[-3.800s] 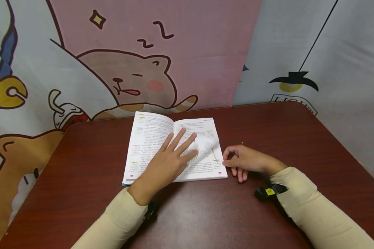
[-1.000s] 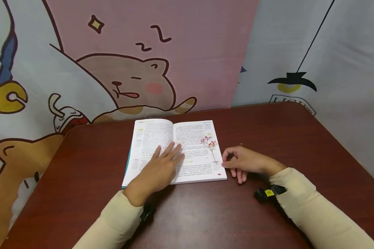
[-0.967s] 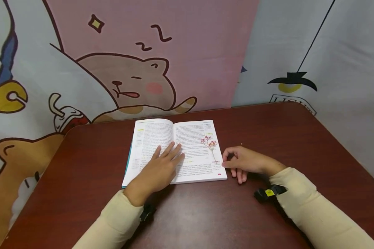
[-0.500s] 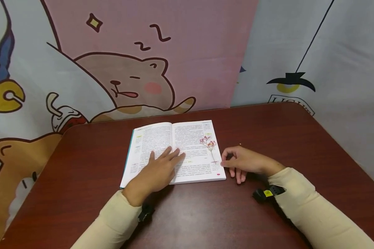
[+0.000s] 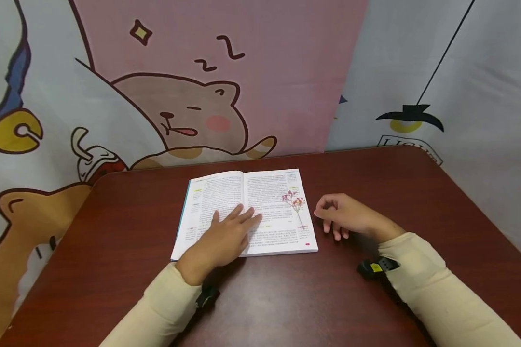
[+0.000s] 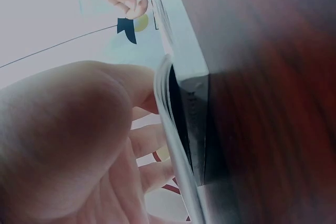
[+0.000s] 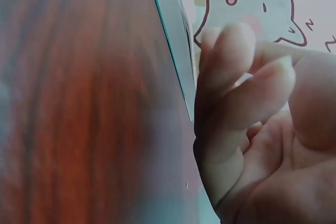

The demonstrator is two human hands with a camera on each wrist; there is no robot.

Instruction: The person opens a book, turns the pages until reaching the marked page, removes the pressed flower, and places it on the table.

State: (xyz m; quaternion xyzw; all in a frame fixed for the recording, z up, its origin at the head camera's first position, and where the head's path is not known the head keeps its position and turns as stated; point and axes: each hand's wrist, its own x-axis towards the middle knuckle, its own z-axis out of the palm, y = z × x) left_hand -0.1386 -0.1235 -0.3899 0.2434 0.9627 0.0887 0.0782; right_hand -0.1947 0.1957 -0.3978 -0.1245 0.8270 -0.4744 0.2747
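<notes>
An open book (image 5: 267,185) with printed pages lies on the table in the head view. On its right page, near the outer edge, rests a dried flower sprig (image 5: 296,202) with small red blossoms and a thin stem. My left hand (image 5: 221,239) spreads its fingers over the lower middle of the book, across the inner fold. Some pages (image 6: 164,85) bow up by the left thumb in the left wrist view. Just right of the book, my right hand (image 5: 345,214) hovers with loosely curled fingers, its thumb near the index fingertip and nothing seen between them.
The book lies on a dark reddish-brown table (image 5: 269,299). A cloth backdrop (image 5: 295,72) with cartoon animals hangs behind the far edge. Each forearm wears a black wrist strap, such as the right strap (image 5: 377,266).
A page half-turned under the left hand now lies flat, and the flower sprig is uncovered. The left hand has settled lower. My right hand has drawn back from the book's right edge.
</notes>
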